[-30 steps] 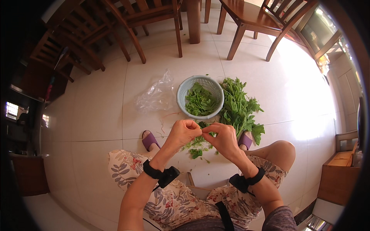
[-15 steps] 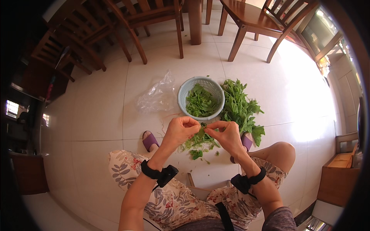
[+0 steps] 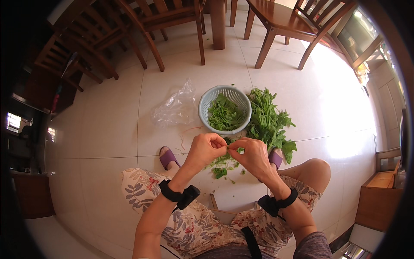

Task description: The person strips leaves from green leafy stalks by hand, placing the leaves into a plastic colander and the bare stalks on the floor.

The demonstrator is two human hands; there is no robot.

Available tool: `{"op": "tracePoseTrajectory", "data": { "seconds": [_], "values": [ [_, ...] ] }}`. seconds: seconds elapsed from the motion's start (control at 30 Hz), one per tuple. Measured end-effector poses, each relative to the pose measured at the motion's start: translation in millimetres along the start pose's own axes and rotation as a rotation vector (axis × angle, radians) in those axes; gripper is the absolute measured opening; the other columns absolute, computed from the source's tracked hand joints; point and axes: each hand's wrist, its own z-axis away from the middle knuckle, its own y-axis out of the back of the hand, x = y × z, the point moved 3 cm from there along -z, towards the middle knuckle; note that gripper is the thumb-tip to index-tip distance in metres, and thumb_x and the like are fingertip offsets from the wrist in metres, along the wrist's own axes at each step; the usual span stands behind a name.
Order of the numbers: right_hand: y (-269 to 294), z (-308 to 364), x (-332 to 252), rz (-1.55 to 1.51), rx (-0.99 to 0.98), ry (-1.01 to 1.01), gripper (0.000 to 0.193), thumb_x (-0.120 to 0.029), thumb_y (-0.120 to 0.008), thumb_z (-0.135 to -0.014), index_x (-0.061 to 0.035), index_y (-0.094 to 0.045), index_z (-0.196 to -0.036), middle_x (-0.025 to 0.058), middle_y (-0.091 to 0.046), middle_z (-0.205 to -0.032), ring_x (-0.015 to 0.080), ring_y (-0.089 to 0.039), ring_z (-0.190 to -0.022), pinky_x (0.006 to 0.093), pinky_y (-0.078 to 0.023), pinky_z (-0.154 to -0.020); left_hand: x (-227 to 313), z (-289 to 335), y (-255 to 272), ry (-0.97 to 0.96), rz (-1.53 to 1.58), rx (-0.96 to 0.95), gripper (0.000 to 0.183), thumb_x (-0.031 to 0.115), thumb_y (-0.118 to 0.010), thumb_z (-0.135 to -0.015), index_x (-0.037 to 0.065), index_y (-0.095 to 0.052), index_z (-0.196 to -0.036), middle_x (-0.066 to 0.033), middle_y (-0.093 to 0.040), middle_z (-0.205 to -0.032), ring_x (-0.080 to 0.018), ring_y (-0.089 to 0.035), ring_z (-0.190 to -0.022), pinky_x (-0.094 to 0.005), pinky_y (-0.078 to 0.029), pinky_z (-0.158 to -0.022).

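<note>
1. L hand [image 3: 206,149]: thumb + index pinched tight on a tiny green bit [image 3: 228,147], mostly hidden btwn the fingertips.
2. R hand [image 3: 253,153]: same narrow pinch, tips meeting the L's at that bit, up above the floor.
3. Wrists: black strap [image 3: 170,192] w/ small black box on each; floral-print bottoms [image 3: 194,226] under the forearms.
4. Below the hands: green scraps [image 3: 220,172] scattered on the tiled floor [image 3: 108,125], btwn feet in purple slippers [image 3: 169,159].
5. Just past the hands: round grey-blue plastic colander [image 3: 201,113] w/ cut leafy greens [image 3: 224,114] inside.
6. Just R of it: big heap of uncut leafy greens [image 3: 268,118] on floor, leaves reaching nr the R slipper.
7. L of colander: crumpled clear plastic bag [image 3: 177,105], reddish strands [image 3: 182,140] nr it.
8. Far side: brown wooden chairs [image 3: 282,19], slatted backs.
</note>
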Motion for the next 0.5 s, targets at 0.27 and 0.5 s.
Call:
{"op": "tracePoseTrajectory", "data": {
  "seconds": [0.27, 0.5],
  "values": [
    [-4, 0, 4, -0.11, 0.029, -0.057, 0.012, -0.015, -0.069, -0.073, -0.0056, -0.071, -0.08, 0.0093, -0.066, -0.075, 0.0275, -0.062, -0.065, 0.0348, -0.048, -0.06, -16, -4, -5, 0.25, 0.345, -0.093, 0.014, 0.012, -0.066, -0.078, -0.001, -0.066, -0.084, -0.0014, -0.062, -0.071, -0.0064, -0.055, -0.06, -0.0191, -0.044, -0.053],
    [-4, 0, 5, -0.236, 0.045, -0.225, 0.015, -0.015, -0.071, -0.074, -0.0029, -0.072, -0.082, 0.0071, -0.064, -0.064, 0.0139, -0.056, -0.053, 0.0282, -0.045, -0.053, -13, -3, -2, 0.247, 0.319, -0.063, 0.015, 0.012, -0.065, -0.078, -0.001, -0.066, -0.085, -0.0012, -0.061, -0.072, -0.0071, -0.054, -0.059, -0.0199, -0.044, -0.052]
  ]
}}
